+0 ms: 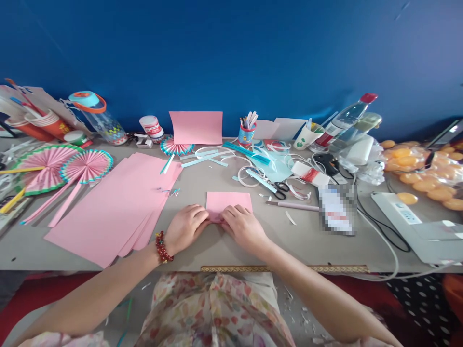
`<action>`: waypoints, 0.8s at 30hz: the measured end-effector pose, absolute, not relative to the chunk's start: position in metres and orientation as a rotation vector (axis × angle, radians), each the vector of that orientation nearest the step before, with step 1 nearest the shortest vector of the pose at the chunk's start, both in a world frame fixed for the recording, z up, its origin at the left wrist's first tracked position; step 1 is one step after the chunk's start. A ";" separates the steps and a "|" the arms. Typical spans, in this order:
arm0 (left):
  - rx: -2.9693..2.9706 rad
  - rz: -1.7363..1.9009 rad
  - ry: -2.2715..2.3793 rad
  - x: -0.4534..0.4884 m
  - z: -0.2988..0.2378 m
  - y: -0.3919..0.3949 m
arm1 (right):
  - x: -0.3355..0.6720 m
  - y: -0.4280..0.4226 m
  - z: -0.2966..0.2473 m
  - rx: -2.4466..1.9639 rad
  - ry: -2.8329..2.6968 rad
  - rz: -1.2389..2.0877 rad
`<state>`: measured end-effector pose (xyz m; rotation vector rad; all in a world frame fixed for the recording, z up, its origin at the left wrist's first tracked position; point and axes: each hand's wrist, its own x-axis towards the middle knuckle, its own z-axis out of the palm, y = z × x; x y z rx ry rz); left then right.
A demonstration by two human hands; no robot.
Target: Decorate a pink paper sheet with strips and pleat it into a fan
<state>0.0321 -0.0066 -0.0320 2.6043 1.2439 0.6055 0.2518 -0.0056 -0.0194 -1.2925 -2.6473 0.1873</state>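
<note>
Folding is apparently being done: below frame centre, pink paper (pixel 228 199) is pinched by left hand (pixel 185 227) and right hand (pixel 246 229). Even pressing seems needed.

The grey bench (pixel 307 241) carries, from left to right, two fans (pixel 87 166), large pink sheets (pixel 97 207), a smaller pink sheet (pixel 228 200), scissors (pixel 280 191), a pen (pixel 298 206) and a socket strip (pixel 394 229).

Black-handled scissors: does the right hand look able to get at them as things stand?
Probably yes: the scissors lie just ahead and to the right of the right hand, with nothing tall between. It would likely have to leave the pink paper first.
</note>
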 end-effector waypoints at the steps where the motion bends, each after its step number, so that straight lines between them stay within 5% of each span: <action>1: 2.586 0.608 1.247 0.032 -0.032 -0.006 | 0.253 -0.004 -0.019 -1.296 -2.646 0.235; 8: 2.315 0.547 1.303 0.031 -0.022 0.004 | 0.253 0.008 -0.004 -1.387 -2.705 0.448; 18: 2.270 0.407 1.344 0.036 -0.012 0.012 | 0.244 0.018 0.006 -1.518 -2.917 0.205; 24: 2.291 0.363 1.359 0.036 -0.013 0.017 | 0.250 0.030 0.004 -1.396 -2.944 0.359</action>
